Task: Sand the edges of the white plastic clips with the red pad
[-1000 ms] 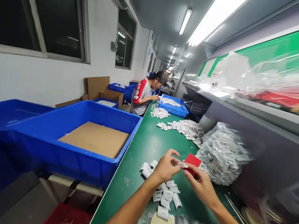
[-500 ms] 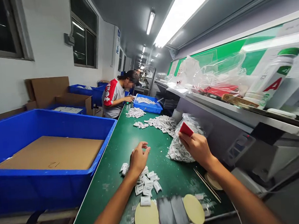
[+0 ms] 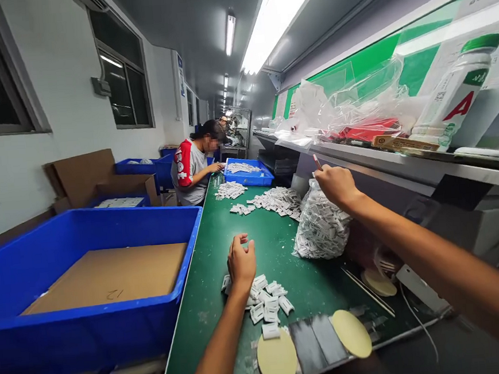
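My right hand (image 3: 336,187) is raised above a clear plastic bag (image 3: 321,221) packed with small white plastic parts. It pinches a small flat red piece (image 3: 317,162), seen nearly edge-on, near the shelf's front edge. Over the green bench, my left hand (image 3: 242,262) hovers with fingers loosely bent and the thumb apart, and nothing shows in it. Just below and beside it lies a loose heap of white plastic parts (image 3: 270,302). A single white part (image 3: 270,330) rests on the top edge of a round yellow pad (image 3: 277,360).
Another yellow pad (image 3: 351,333) and dark grey strips (image 3: 316,343) lie at the bench's near edge. Thin sticks (image 3: 369,293) lie rightward. A large blue bin (image 3: 112,313) stands left. On the shelf (image 3: 380,155) is a bottle (image 3: 458,95). A co-worker (image 3: 196,165) sits farther along.
My right hand has risen toward the shelf with the red piece, which has turned from face-on to edge-on. My left hand stays near the heap. The view has shifted.
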`<state>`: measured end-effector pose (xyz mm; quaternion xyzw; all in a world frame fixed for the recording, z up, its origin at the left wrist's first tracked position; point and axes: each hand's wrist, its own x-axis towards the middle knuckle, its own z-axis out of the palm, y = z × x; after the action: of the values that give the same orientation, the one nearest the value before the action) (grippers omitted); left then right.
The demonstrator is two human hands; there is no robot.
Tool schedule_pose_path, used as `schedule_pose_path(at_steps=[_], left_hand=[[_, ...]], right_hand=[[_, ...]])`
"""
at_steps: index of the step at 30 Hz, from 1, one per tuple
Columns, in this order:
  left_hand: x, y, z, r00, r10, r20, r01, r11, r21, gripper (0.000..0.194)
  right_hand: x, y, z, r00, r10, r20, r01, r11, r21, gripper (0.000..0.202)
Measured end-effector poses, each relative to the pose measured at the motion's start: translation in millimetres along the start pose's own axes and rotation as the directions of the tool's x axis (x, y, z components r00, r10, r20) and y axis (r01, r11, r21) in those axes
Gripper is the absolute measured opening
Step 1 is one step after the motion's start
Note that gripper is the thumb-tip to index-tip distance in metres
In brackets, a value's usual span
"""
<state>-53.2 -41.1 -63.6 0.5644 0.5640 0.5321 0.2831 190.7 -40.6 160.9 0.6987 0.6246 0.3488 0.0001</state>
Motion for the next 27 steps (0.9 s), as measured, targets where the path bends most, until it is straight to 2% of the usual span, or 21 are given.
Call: schedule_pose_path(at_steps=[4, 7, 8, 12, 14, 16, 18, 22, 27], left_hand=[[-2.3, 3.0, -0.5, 1.000, 0.017, -0.023, -0.017, 1.000, 0.007, 0.030], [0.3, 3.5, -0.4, 0.998, 0.015, -0.057, -0.015, 1.000, 0.004, 0.028], [2.1, 3.1, -0.9, 0.997, 0.010, -0.074, -0.010, 1.000, 0.002, 0.028], [10.8, -0.8, -7.3, 0.990, -0.021, -0.141, 0.024, 1.000, 0.020, 0.032], [14.5, -1.7, -12.1, 0.989, -0.030, -0.142, 0.040, 0.997, 0.065, 0.034], [16.0, -0.2, -17.7, 0.994, -0.026, -0.102, 0.040, 0.989, 0.139, 0.034], [14.3, 3.5, -23.8, 1.000, -0.013, -0.018, 0.017, 0.971, 0.239, 0.031], [1.8, 11.6, -33.4, 0.989, -0.044, 0.142, -0.029, 0.879, 0.476, 0.027], [-17.8, 13.1, -31.3, 0.968, -0.156, 0.196, -0.008, 0.764, 0.645, 0.022]], right_hand=[[7.9, 4.0, 2.7, 0.999, 0.035, 0.004, -0.035, 0.999, 0.027, 0.031], [-4.9, 2.2, 2.3, 0.996, 0.014, -0.090, -0.006, 0.997, 0.079, 0.021], [-13.5, -0.5, 2.9, 0.991, -0.010, -0.134, 0.024, 0.994, 0.104, 0.026], [-63.5, -27.8, 19.8, 0.941, -0.236, -0.241, 0.293, 0.925, 0.240, 0.035], [-90.8, -48.8, 40.9, 0.889, -0.387, -0.245, 0.452, 0.828, 0.333, 0.029], [-113.0, -68.7, 68.9, 0.849, -0.462, -0.256, 0.528, 0.738, 0.421, 0.026], [-126.4, -83.1, 99.0, 0.849, -0.454, -0.268, 0.526, 0.688, 0.500, 0.026], [-131.0, -91.0, 144.0, 0.899, -0.353, -0.258, 0.433, 0.630, 0.645, 0.029], [-132.1, -86.5, 160.3, 0.923, -0.319, -0.215, 0.362, 0.532, 0.765, 0.032]])
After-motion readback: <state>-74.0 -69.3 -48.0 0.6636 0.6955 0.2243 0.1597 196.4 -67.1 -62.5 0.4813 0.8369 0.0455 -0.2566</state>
